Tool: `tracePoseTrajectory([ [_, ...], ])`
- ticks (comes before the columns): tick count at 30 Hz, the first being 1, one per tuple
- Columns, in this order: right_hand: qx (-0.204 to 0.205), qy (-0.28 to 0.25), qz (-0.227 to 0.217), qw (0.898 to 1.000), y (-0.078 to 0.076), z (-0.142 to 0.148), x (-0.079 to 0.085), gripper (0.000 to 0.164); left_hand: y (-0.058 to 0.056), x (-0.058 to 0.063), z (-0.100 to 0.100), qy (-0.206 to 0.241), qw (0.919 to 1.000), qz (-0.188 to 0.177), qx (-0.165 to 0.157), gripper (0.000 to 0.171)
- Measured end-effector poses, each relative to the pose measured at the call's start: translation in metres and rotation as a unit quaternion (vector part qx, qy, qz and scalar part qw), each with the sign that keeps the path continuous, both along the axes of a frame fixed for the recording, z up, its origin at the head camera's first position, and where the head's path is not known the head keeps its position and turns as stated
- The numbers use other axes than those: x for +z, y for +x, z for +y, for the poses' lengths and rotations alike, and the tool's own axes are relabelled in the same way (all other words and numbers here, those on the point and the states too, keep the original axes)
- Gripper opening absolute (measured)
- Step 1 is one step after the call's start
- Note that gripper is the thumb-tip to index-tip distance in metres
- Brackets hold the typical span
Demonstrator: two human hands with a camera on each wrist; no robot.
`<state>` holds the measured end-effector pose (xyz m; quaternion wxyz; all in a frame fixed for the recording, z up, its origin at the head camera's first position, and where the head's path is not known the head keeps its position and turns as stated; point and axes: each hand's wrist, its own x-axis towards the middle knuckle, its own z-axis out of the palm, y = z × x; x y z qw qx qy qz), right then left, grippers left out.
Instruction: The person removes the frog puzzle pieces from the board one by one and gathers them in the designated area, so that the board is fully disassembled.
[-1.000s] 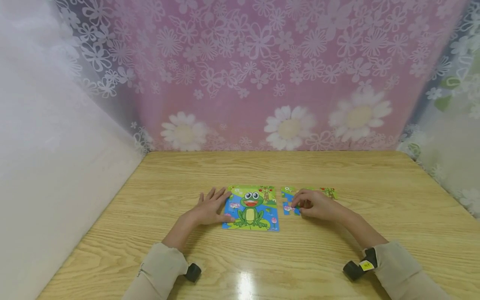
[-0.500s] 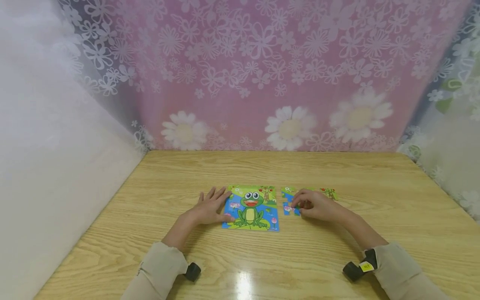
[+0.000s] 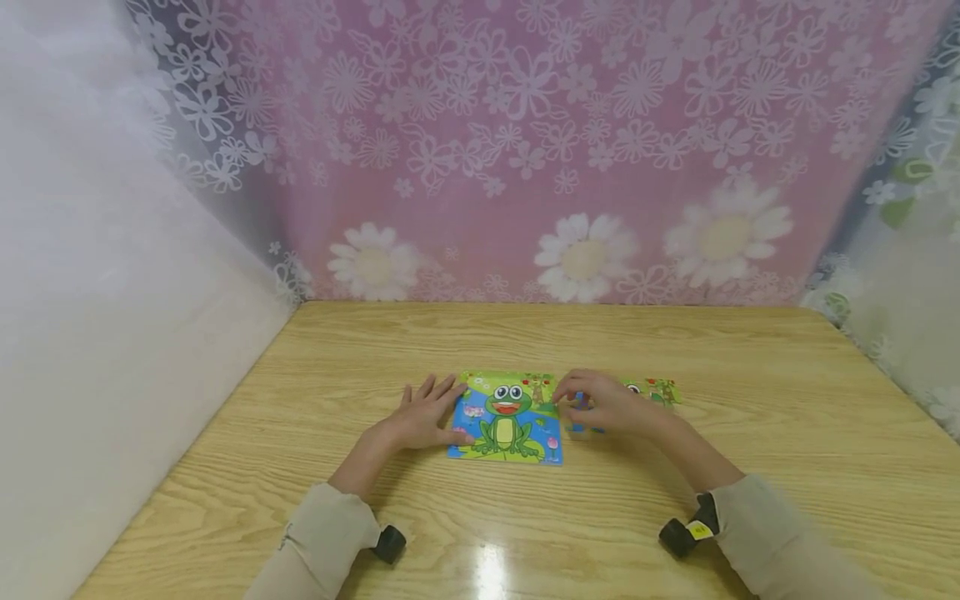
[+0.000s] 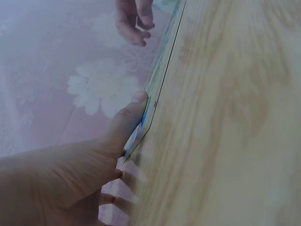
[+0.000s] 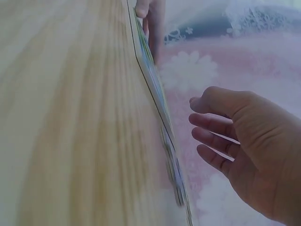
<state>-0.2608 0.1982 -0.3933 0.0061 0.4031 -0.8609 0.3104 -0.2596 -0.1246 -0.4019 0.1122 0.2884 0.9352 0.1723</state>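
Note:
A square frog picture board (image 3: 506,446) lies on the table. My left hand (image 3: 417,421) rests at its left side with fingers spread, the thumb on the board's lower left corner; the left wrist view shows this thumb (image 4: 128,120) over the edge. To the board's right lie joined jigsaw puzzle pieces (image 3: 663,393), partly covered by my right hand (image 3: 606,406). That hand hovers between board and pieces, fingertips near the board's right edge. In the right wrist view the right hand (image 5: 254,141) has loosely bent fingers, nothing in them, apart from the puzzle pieces (image 5: 175,181).
The wooden table (image 3: 420,517) stretches around the board and pieces. A pink flowered curtain (image 3: 465,200) hangs at its back edge, with a pale sheet (image 3: 135,317) along the left and another at the right.
My right hand has lifted off the puzzle piece it was touching and moved left toward the board, fingers opening. The left hand keeps its place.

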Motion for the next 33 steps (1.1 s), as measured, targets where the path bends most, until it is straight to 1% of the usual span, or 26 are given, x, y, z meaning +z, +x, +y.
tracePoseTrajectory([
  [4,-0.006,0.018,-0.010,1.000,-0.005,-0.022,0.000,0.020,0.000,0.000,0.001,-0.001,1.0000,-0.002,0.001,0.088],
  [7,-0.016,0.038,-0.035,0.999,-0.006,-0.036,-0.001,0.023,0.000,-0.001,0.003,-0.003,1.0000,-0.001,0.002,0.088],
  [9,-0.023,0.050,-0.053,0.997,-0.006,-0.044,-0.002,0.028,-0.001,-0.002,0.004,-0.002,1.0000,0.001,0.001,0.088],
  [12,-0.035,0.071,-0.065,0.995,-0.004,-0.053,-0.002,0.035,-0.002,-0.002,0.005,-0.004,1.0000,0.000,0.001,0.088],
  [16,-0.045,0.086,-0.059,0.994,-0.001,-0.060,-0.001,0.038,-0.004,-0.001,0.005,-0.012,0.9999,0.001,0.000,0.088],
  [22,-0.049,0.088,-0.038,0.994,-0.003,-0.064,-0.003,0.037,-0.005,0.001,0.003,-0.018,0.9998,0.002,0.002,0.089],
  [26,-0.049,0.081,-0.035,0.995,-0.004,-0.065,-0.005,0.038,-0.004,0.001,0.001,-0.017,0.9998,0.003,-0.001,0.088],
  [33,-0.034,0.059,-0.034,0.997,-0.003,-0.065,-0.006,0.035,-0.003,0.000,0.000,-0.016,0.9999,0.002,0.000,0.088],
])
